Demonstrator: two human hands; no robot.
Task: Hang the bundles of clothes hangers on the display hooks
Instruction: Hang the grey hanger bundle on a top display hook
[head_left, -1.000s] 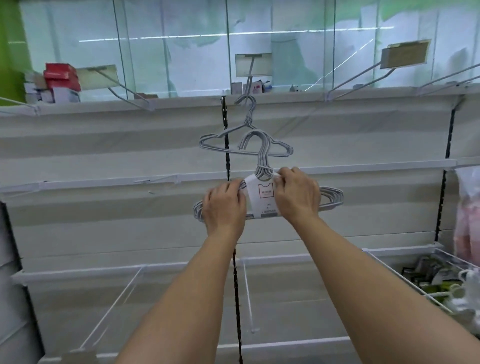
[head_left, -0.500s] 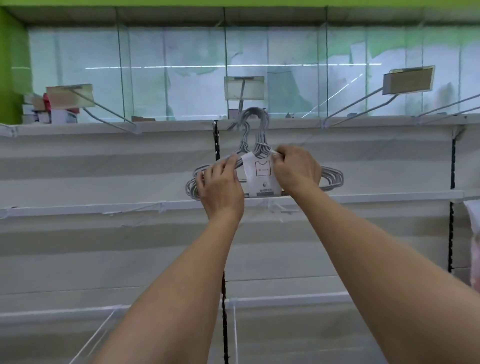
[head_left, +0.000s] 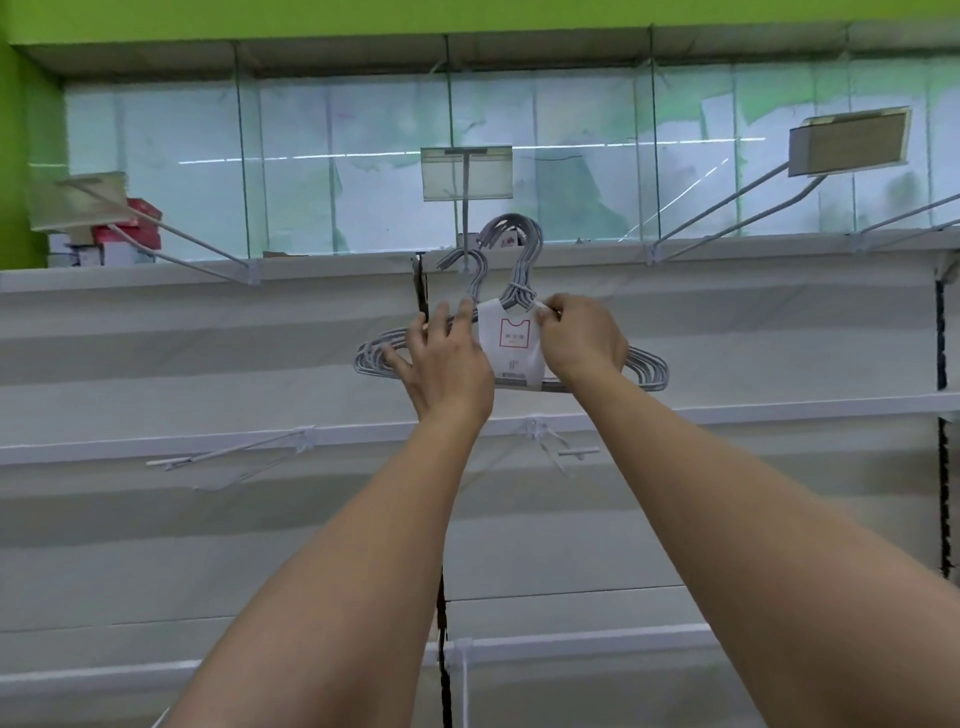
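**Hanger bundle up at the top rail**

Both arms are stretched up to the display wall. The bundle of grey hangers (head_left: 519, 358) is held just under the top rail (head_left: 727, 260), near its middle, right below the centre display hook (head_left: 464, 228) and its price tag holder (head_left: 466, 173). The right hand (head_left: 582, 340) pinches the upper corner of the bundle's white paper label (head_left: 511, 345), fingers curled in. The left hand (head_left: 447, 364) has its fingers spread and fairly straight, resting against the left side of the hangers. Can't tell whether the hanger hooks (head_left: 511, 244) actually sit on the display hook.
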